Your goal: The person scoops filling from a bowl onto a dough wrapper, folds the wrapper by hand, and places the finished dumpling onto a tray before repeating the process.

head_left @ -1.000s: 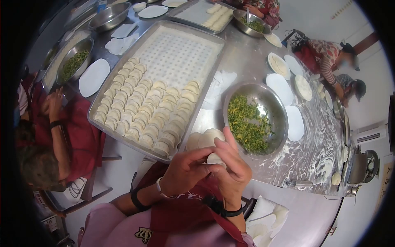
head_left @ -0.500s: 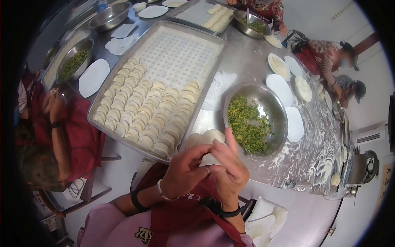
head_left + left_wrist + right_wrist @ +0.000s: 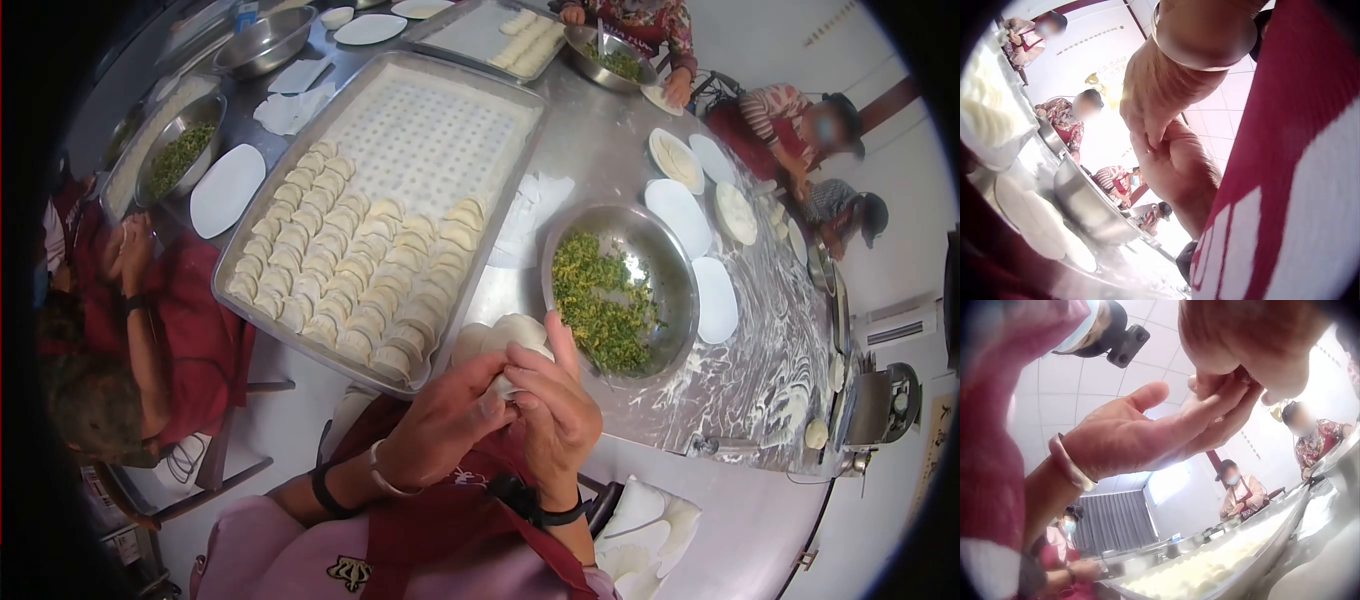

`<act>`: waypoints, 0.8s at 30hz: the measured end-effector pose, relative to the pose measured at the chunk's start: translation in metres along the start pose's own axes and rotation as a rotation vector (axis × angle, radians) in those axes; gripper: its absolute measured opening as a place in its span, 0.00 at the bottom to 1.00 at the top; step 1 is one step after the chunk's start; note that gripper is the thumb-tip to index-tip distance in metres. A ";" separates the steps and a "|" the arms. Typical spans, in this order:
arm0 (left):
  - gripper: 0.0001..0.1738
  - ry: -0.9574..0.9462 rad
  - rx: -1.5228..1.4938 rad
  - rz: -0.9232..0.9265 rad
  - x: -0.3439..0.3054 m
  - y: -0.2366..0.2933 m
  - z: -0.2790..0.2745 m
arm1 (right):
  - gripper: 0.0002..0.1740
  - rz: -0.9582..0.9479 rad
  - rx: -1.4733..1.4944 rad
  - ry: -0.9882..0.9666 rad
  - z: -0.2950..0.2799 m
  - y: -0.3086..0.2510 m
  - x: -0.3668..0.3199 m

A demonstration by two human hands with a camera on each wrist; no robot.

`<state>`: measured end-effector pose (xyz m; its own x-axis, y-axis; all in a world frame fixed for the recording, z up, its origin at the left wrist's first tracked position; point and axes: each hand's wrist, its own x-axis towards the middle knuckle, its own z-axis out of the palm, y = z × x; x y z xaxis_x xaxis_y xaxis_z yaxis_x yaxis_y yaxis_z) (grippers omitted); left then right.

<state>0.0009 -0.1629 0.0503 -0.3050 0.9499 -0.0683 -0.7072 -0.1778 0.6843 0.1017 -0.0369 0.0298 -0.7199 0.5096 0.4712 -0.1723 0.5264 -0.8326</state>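
In the head view my left hand [image 3: 435, 420] and right hand [image 3: 560, 410] meet at the table's near edge. Between their fingers they pinch a pale dumpling [image 3: 506, 386], mostly covered by the fingers. The left wrist has a light bracelet. Just beyond the hands lie round dough wrappers [image 3: 518, 333], partly hidden by the fingers. Ahead on the left, a large metal tray [image 3: 232, 300] holds rows of crescent dumplings [image 3: 350, 260]. To the right stands a steel bowl [image 3: 686, 265] of chopped green and yellow filling [image 3: 600, 300]. In both wrist views the fingers overlap, hiding the dumpling.
White plates [image 3: 716, 300] line the bowl's right side, beside a floury stretch of table [image 3: 760, 370]. Crumpled white paper [image 3: 535, 215] lies between tray and bowl. A person in a red apron [image 3: 200, 330] sits at left; others work across the table. Another filling bowl [image 3: 205, 150] is at far left.
My fingers have closed further over the dumpling, covering more of it, and the left hand has tilted slightly. The person at the far side has reached a hand to a plate.
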 end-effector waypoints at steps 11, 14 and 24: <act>0.32 0.013 -0.150 -0.045 0.002 0.001 -0.001 | 0.25 0.039 0.036 -0.018 0.004 0.002 0.001; 0.31 0.047 -0.130 -0.052 0.002 0.005 0.003 | 0.28 -0.046 -0.138 -0.102 -0.001 0.005 0.003; 0.29 0.120 0.273 -0.054 0.005 0.012 0.007 | 0.27 0.024 -0.136 0.056 0.006 0.001 0.001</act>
<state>-0.0048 -0.1589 0.0634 -0.3563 0.9160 -0.1844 -0.5319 -0.0366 0.8460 0.0966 -0.0397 0.0274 -0.6832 0.5585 0.4705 -0.0600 0.5992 -0.7984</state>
